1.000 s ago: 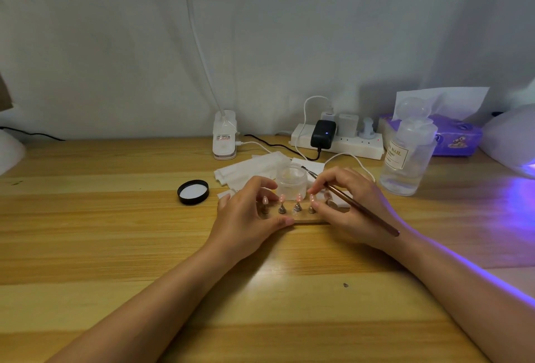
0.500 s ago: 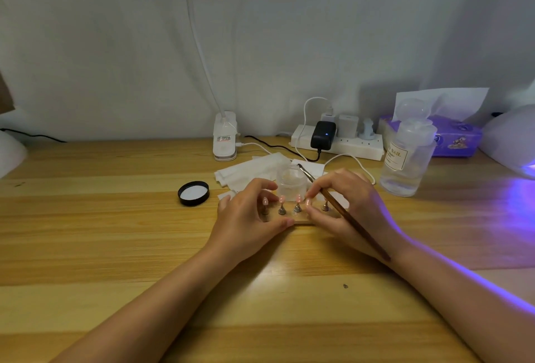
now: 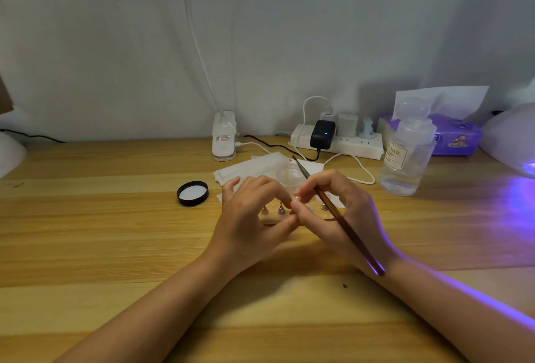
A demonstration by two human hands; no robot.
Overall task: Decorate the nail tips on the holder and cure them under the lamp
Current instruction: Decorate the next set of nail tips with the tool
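Observation:
The wooden nail tip holder [image 3: 269, 220] lies at the middle of the desk with small metal stands [image 3: 280, 210] carrying nail tips. My left hand [image 3: 252, 220] arches over it, thumb at the front edge and fingers curled at the back. My right hand [image 3: 341, 212] holds a thin brown brush [image 3: 344, 223] that runs from behind the hand back to my wrist. Its fingertips pinch at the middle stand, meeting my left fingertips. The nail tip there is hidden by the fingers. The curing lamp [image 3: 512, 137] glows purple at the far right.
A small clear jar [image 3: 289, 174] stands just behind the hands on white wipes [image 3: 246, 170]. A black lid [image 3: 192, 193] lies to the left. A clear liquid bottle [image 3: 408, 157], a tissue box [image 3: 457, 137], a power strip [image 3: 338, 144] and a desk-lamp base [image 3: 223, 139] line the back.
My right fingertips have moved left from the right-hand stands to the middle one, meeting my left fingers. The brush handle has swung down toward my wrist. My left hand stays at the holder.

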